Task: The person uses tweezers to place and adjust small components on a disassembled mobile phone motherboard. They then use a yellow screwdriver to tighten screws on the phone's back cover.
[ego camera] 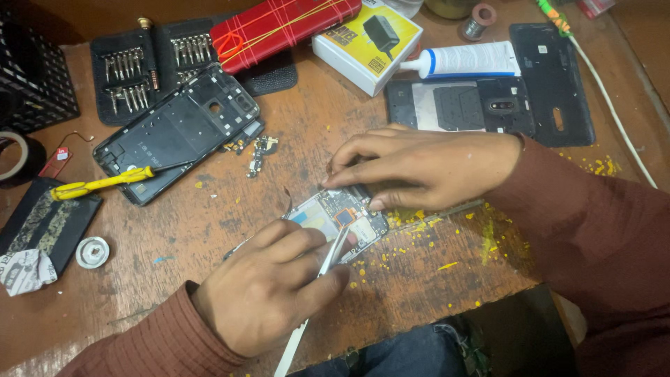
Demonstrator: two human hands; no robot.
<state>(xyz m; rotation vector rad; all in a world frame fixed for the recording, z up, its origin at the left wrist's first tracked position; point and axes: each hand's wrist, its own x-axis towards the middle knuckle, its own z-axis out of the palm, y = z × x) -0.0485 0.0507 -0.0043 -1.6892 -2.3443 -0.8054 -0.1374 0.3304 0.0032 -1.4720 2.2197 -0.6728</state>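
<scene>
While right hand (426,167) pins circuit board (338,218), left hand (269,286) tweezers (333,253) touching

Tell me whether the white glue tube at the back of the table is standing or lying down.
Lying down: the white glue tube rests on its side, nozzle pointing left.

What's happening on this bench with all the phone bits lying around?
A person is working on a small circuit board on a worn wooden table. The left hand holds tweezers with their tips at the board, while the right hand steadies the board from above with its fingertips. To the left lies an empty black phone frame with a yellow-handled screwdriver resting across it. Behind it are a screwdriver bit set, a white glue tube and a small white box.
</scene>
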